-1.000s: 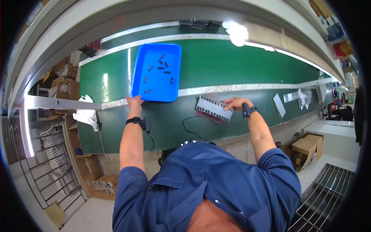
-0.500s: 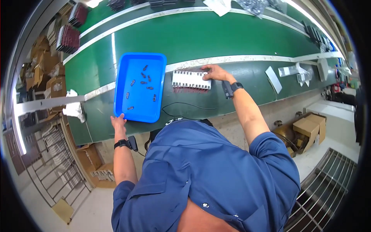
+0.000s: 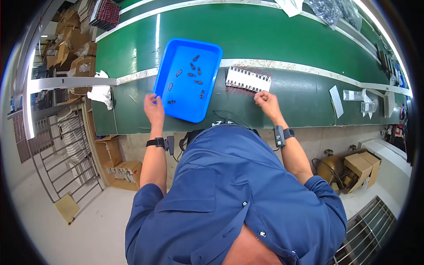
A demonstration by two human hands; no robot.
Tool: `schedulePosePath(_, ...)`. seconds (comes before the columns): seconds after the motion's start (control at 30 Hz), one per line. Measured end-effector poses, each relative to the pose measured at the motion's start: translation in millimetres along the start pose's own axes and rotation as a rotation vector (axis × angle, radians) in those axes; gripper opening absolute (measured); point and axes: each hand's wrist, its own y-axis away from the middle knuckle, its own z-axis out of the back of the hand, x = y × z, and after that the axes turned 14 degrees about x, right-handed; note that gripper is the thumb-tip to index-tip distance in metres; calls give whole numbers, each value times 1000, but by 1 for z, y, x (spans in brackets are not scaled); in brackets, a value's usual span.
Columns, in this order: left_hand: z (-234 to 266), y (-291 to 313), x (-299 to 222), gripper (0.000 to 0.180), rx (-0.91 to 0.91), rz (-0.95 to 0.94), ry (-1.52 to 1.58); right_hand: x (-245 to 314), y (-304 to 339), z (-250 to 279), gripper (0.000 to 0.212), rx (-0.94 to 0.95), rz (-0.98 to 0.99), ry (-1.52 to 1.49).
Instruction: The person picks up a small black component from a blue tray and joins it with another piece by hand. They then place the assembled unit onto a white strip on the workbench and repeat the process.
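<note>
A blue tray (image 3: 182, 114) sits on the green bench with several small dark parts (image 3: 191, 75) scattered over its bottom. Beside the tray's left rim is my left hand (image 3: 154, 108), its fingers loosely bent and apart, holding nothing that I can see. To the right of the tray lies a white strip (image 3: 248, 79) with rows of dark notches along both long edges and dark red, thread-like bits showing beneath it. My right hand (image 3: 268, 105) is at the strip's near right corner with fingers pinched together; whatever may be between them is hidden.
A pale rail (image 3: 291, 66) runs across the bench behind the strip. Further right lie a flat white piece (image 3: 336, 101) and clear plastic bags (image 3: 353, 95). A white cloth (image 3: 102, 92) hangs at the left end. Dark red stacked pieces (image 3: 105, 14) stand far left.
My left hand has let go of the tray's near left corner and moved up along its left side. My right hand has slid from the strip's right end to its near corner. The view has shifted.
</note>
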Motion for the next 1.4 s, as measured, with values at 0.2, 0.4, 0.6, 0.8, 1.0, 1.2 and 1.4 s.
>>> schedulePosePath(0.2, -25, -6, 1, 10, 319, -260, -120, -6, 6, -60, 7, 64, -119, 45)
schedulePosePath(0.4, -49, -32, -8, 5, 402, -613, -232, -4, 13, -86, 6, 1, -141, -26)
schedulePosePath(0.6, -64, -64, 6, 5, 493, -810, -353, -18, 24, -120, 7, -85, -199, -25)
schedulePosePath(0.8, -75, -84, 19, 6, 544, -845, -366, -30, 30, -133, 8, -115, -265, -81)
schedulePosePath(1.0, -77, -92, 28, 6, 566, -922, -416, -31, 33, -126, 9, -127, -237, -139)
schedulePosePath(1.2, -80, -95, 22, 5, 556, -1095, -555, -13, 23, -103, 9, -92, -247, -15)
schedulePosePath(1.4, -88, -108, -5, 6, 483, -1140, -704, 18, -20, -76, 4, -51, -137, -3)
